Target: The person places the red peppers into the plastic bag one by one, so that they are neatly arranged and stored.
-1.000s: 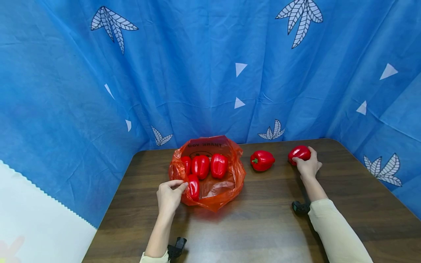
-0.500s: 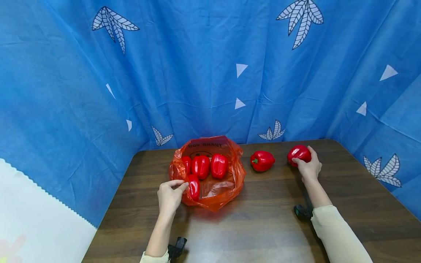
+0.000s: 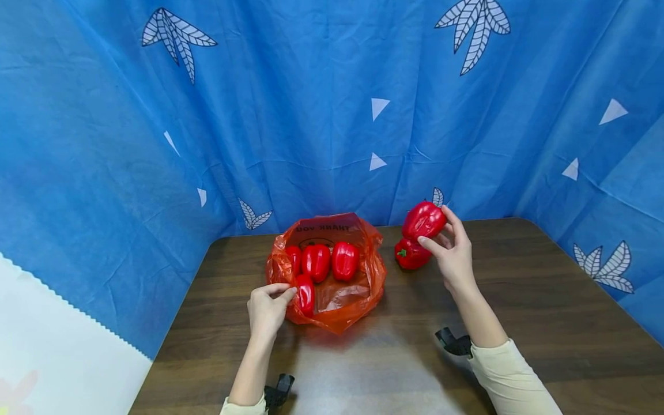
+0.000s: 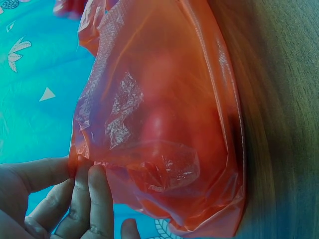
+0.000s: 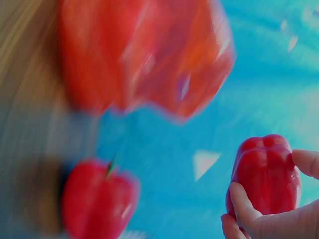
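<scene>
My right hand grips a red bell pepper between thumb and fingers, raised off the table. In the head view it overlaps a second bell pepper, which lies on the table with its green stem showing. An orange-red plastic bag stands with its mouth spread, and several red bell peppers lie inside. At the bag's left rim my left hand pinches the plastic. The left wrist view shows thumb and fingertips together on the film, with red shapes behind it.
The dark wooden table carries the bag and the loose pepper. Blue curtain with white leaf prints hangs close behind its back edge. A white cloth with a scalloped edge is at the left.
My right hand has lifted the far-right bell pepper off the table and carried it left, over the other loose pepper. The left hand stays at the bag's rim.
</scene>
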Available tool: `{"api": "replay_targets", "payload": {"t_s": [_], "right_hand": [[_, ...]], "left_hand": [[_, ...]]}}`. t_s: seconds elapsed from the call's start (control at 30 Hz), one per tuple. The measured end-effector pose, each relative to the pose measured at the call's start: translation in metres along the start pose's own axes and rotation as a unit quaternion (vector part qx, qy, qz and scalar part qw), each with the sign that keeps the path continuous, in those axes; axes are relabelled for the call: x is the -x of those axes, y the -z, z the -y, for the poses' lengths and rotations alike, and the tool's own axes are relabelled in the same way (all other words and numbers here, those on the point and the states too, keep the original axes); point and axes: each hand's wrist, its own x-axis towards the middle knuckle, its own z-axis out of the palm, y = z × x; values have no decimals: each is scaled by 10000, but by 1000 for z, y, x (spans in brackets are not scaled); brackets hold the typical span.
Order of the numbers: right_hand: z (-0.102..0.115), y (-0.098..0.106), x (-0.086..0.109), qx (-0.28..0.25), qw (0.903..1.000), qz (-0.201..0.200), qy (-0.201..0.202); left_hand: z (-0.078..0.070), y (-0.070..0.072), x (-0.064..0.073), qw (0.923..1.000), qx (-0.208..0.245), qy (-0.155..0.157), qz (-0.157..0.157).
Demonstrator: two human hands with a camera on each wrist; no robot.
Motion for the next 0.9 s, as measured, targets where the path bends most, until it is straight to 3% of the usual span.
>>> {"api": "replay_targets", "payload": {"t_s": [0.2, 0.47, 0.9], "right_hand": [[23, -45, 27, -5, 9951, 813, 558], [20, -100, 52, 430, 9813, 1760, 644], [-21, -131, 60, 1757, 9578, 2221, 490]], "left_hand": [[-2, -1, 0, 10000, -28, 17, 11], [-2, -1, 0, 10000, 52, 8, 26], [-1, -1, 1, 10000, -71, -25, -25]]}}
